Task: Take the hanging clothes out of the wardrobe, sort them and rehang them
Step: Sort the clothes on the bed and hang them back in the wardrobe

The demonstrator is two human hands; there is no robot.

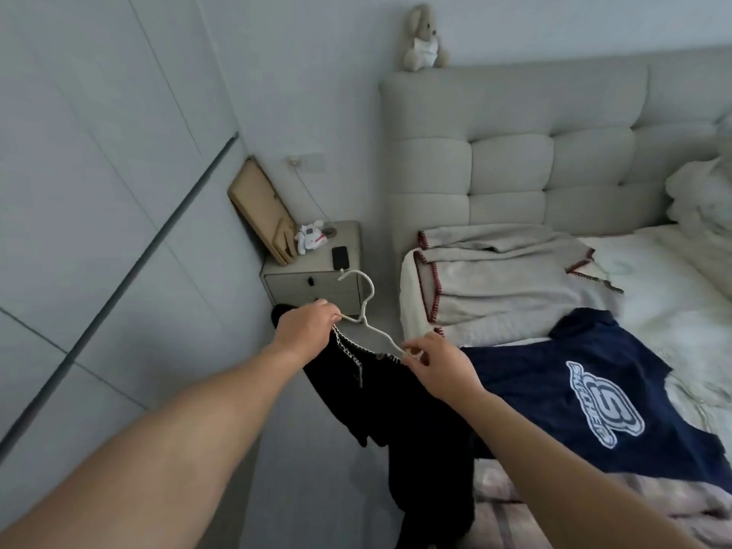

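Beside the bed [653, 295], the left hand [305, 330] grips the white hanger [366, 307] and the black garment [396, 398]; right hand [439, 370] fingers pinch the hanger's other arm. The step looks like unhanging; next, slip the shoulder free.

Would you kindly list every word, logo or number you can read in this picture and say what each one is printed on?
"SKECHERS" with a large "S" emblem: white print on the navy T-shirt lying on the bed.
Small white toy on the nightstand: it has red markings, too small to read.
Black garment and white hanger: no text visible.
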